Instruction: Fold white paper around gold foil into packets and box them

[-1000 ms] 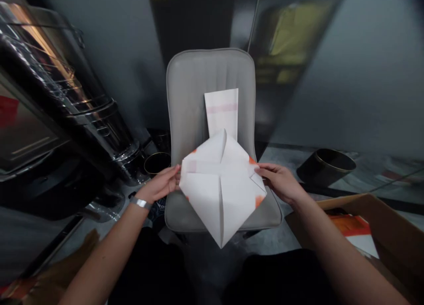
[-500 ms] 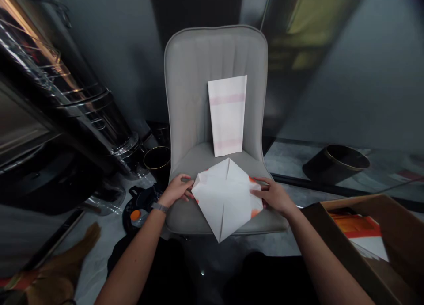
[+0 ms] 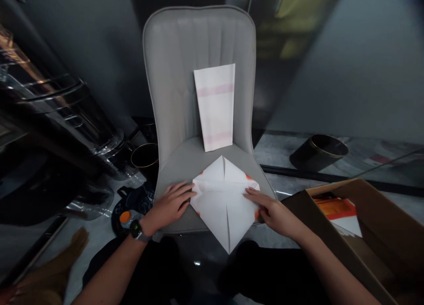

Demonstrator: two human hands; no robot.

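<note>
Two hands (image 3: 171, 206) (image 3: 279, 214) touching paper (image 3: 215, 203) (folded), grey chair (image 3: 175, 97)

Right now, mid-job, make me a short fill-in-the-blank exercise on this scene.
The right hand has fingers on the folded paper, which is mostly ____.
The watch is on the person's ____ wrist.
The upright paper on the chair has ____ bands.
The bottle cap is ____.
Missing words: white; left; pink; orange.

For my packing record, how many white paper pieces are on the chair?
2: a striped paper leaning against the backrest, and a diamond-shaped paper on the seat, between left hand and right hand. Others underneath could be hidden.
</note>
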